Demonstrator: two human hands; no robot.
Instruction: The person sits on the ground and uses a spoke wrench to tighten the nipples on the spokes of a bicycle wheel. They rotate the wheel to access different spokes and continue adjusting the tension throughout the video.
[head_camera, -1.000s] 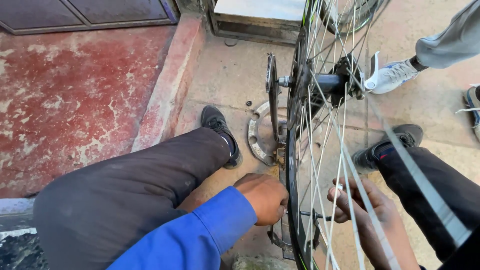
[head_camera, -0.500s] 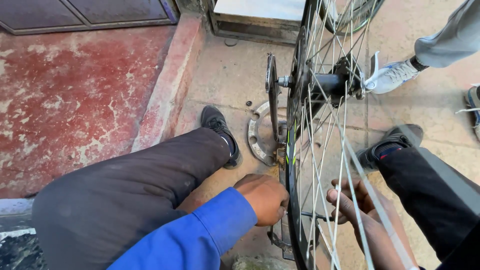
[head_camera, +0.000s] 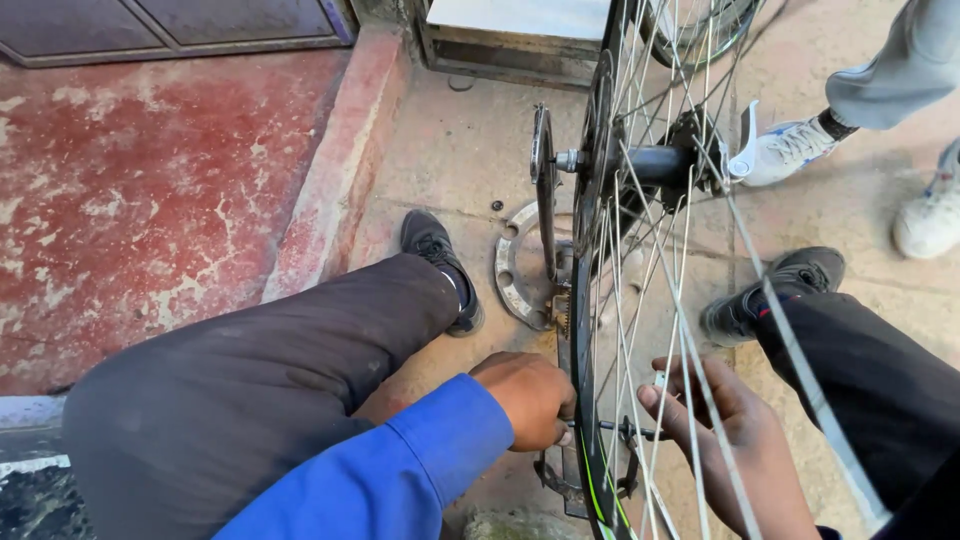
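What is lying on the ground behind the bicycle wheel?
A round metal chainring lies flat on the concrete beside the crank arm. The wheel hides its right half, so anything further there cannot be seen.

I saw my left hand (head_camera: 528, 398) low in the centre of the view, knuckles up, fingers curled into a tight fist-like grip. Its forearm, in a blue sleeve, ran in from the lower left and crossed over my bent left knee. My right hand (head_camera: 722, 430) sat just to the right, palm turned partly upward, fingers bent and spread toward the left hand. The right forearm was bare and came up from the bottom edge. The two hands lay near each other, not touching.
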